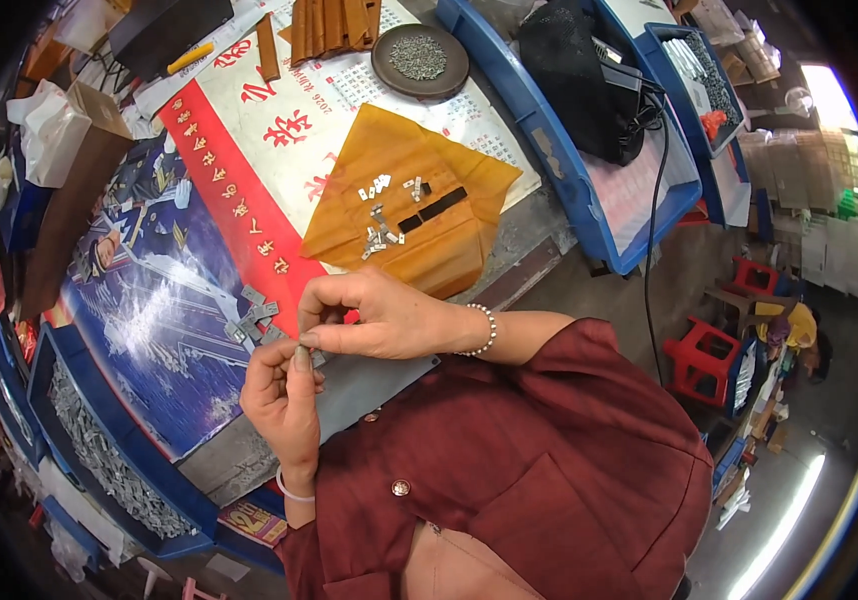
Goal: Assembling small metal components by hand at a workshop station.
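Left hand (284,398) and right hand (381,312) meet, fingertips pinched together — whether they hold anything, I cannot tell. Small grey metal pieces (265,310) lie just beside them — probably for easy reach.

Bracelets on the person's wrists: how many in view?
2: a beaded bracelet on the right wrist, a plain pale band on the left wrist. Any under the sleeves would be hidden.
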